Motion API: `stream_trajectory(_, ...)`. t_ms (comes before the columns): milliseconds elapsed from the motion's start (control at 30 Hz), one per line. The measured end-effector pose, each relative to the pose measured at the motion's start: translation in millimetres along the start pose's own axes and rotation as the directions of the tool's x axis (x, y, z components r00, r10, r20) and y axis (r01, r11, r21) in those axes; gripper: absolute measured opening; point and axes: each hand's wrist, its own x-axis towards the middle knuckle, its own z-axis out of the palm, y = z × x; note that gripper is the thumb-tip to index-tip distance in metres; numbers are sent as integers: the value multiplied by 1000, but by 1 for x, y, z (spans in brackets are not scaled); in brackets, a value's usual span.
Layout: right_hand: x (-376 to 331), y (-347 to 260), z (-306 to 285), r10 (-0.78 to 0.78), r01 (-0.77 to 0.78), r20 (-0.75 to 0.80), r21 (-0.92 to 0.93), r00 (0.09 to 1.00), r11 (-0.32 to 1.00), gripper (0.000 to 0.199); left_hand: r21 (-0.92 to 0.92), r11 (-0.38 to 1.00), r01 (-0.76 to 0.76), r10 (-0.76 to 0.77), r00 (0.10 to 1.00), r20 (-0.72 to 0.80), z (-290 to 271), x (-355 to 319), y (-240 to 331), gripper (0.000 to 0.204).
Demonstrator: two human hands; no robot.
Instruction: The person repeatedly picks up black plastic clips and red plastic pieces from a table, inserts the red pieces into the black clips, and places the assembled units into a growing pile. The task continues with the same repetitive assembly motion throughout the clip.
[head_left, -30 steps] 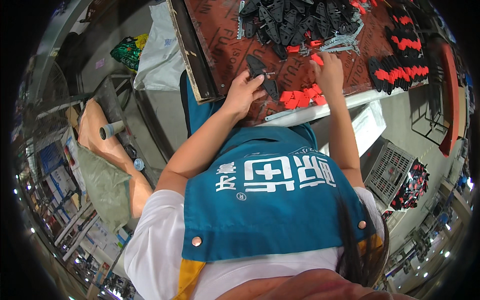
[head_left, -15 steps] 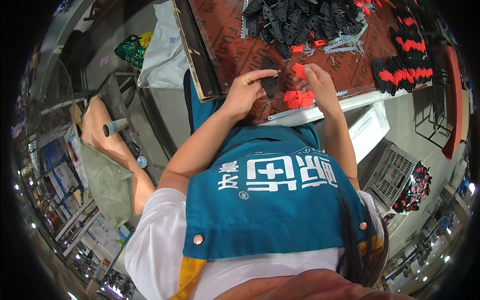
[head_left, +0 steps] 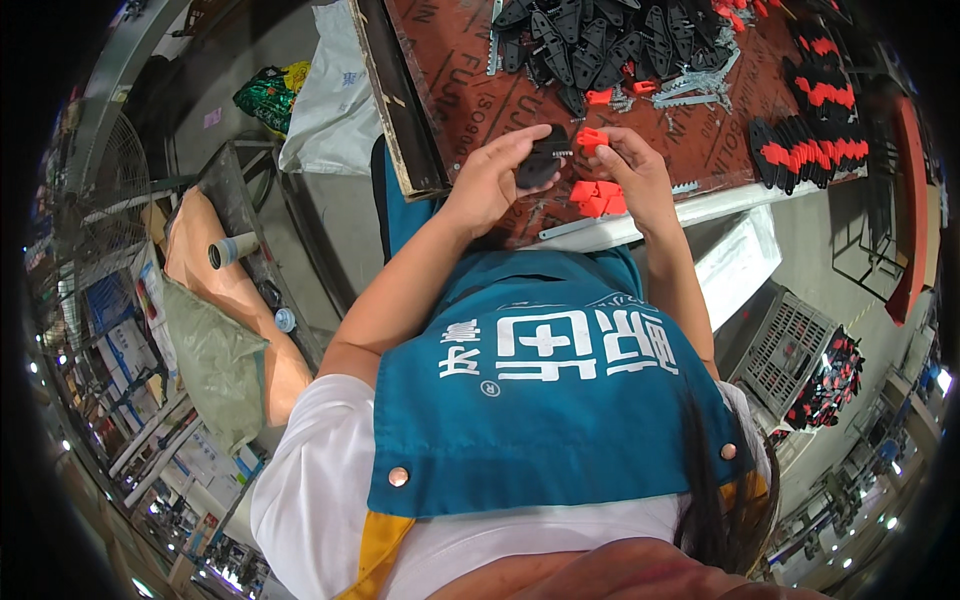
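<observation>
My left hand (head_left: pixel 482 192) grips a flat black plastic part (head_left: pixel 538 172), and a short toothed bit of metal (head_left: pixel 562 154) sticks out at its right side. Just to the right, my right hand (head_left: pixel 643 182) pinches a small red plastic piece (head_left: pixel 591 139) between thumb and fingers. A narrow gap separates the red piece from the black part. Several more red pieces (head_left: pixel 598 199) lie in a small heap on the table below my hands. Beyond them is a large pile of similar black parts (head_left: pixel 600 45).
Toothed metal strips (head_left: pixel 692 97) lie beside the pile on the brown-red tabletop (head_left: pixel 455 85). Black parts with red pieces on them (head_left: pixel 812 153) stand in a row at the table's right. A grey crate (head_left: pixel 783 350) is on the lower right, a white sack (head_left: pixel 330 110) to the left.
My left hand has turned the black part, so its broader face and the toothed metal show. In my right hand the red piece has tilted and shifted slightly left.
</observation>
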Motion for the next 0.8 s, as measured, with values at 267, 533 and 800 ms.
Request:
stream_trajectory(267, -5, -12, 3, -12, 12, -5, 64, 1000, 998, 25, 104, 993, 50, -31, 984, -178, -6, 6, -9, 19)
stream_trajectory(533, -13, -5, 15, -29, 27, -45, -61, 999, 998, 19, 334, 938, -95, 197, 938, -285, 0, 6, -8, 17)
stream_trajectory(800, -15, -10, 19, -4, 0, -34, -119, 999, 993, 17, 659, 749, -65, 183, 977, -111, 0, 4, -2, 22)
